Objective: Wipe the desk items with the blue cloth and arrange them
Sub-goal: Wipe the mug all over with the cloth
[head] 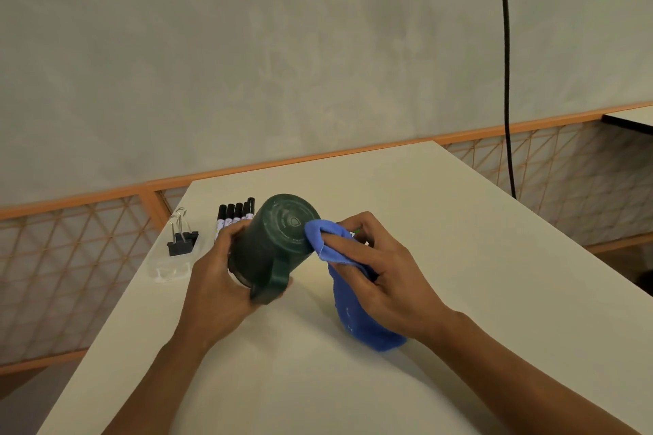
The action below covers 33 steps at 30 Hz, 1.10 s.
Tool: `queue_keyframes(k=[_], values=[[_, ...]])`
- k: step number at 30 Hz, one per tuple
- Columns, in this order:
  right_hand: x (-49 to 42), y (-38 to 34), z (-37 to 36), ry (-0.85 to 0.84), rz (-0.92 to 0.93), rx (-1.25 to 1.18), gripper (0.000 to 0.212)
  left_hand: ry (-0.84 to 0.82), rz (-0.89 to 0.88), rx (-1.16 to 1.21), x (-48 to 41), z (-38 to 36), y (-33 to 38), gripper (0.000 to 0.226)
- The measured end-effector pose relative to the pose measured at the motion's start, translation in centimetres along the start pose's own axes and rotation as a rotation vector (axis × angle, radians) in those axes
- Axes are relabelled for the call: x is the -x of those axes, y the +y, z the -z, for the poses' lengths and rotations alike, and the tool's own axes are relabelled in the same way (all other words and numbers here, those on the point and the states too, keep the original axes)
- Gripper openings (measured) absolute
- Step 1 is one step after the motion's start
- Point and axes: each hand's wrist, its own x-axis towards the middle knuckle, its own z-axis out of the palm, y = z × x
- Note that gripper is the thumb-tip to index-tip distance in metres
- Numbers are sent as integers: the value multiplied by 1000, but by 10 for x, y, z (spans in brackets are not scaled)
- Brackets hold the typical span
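Observation:
My left hand grips a dark green mug above the white desk, tilted so its base faces away from me and its handle points down toward me. In my right hand I hold the blue cloth, bunched over my fingertips and pressed against the right edge of the mug's base. The rest of the cloth hangs down under that hand. Several black-capped markers lie side by side behind the mug, partly hidden by it.
Black binder clips sit in a clear plastic tray near the desk's left edge. A black cable hangs down at the right. An orange-framed lattice partition runs behind the desk. A small object shows behind my right hand, mostly hidden.

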Motion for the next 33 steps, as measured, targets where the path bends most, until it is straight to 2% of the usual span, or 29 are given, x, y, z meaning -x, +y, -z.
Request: queue_keyframes(k=[9,13,16,20,26,30,33], values=[[2,-15,-2,-56,151,145,33,82,-69,-107,-1,6,-9,102],[-1,-22,0,-73,207,272,41,85,-82,-132,-1,3,-7,100],[-2,-25,-2,-63,225,346,38,69,-89,-177,-2,3,-9,99],[-4,-25,-4,-53,232,432,40,46,-83,-198,-1,3,-11,85],[-9,-12,4,-81,38,448,46,63,-68,-218,-3,5,-14,92],[-6,-5,7,-116,-215,82,46,44,-44,-243,-2,3,-22,95],[-7,-9,3,-134,-361,-50,69,45,-76,-275,-1,-2,-21,96]])
